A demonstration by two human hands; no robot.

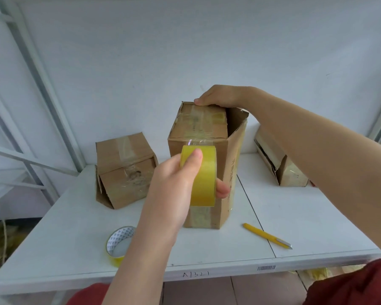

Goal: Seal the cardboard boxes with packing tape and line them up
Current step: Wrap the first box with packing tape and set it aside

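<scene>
**Tape roll [204, 177] held against the tall box [198, 126]**

Head view: my left hand [174, 186] pinches the yellow roll, thumb on its band. It holds the roll to the box's front, so a clear strip runs up over the top edge. The box stands mid-table [306, 216]. My right hand [220, 96] grips the far top edge, fingers hidden behind, probably to steady it. The right side flap stands open. A spare roll [120, 245] and a cutter [266, 235] lie near.

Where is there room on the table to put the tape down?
Bare table shows between the middle box and the right box, and in front of the left box. The front is more crowded: spare tape roll, yellow cutter.
</scene>
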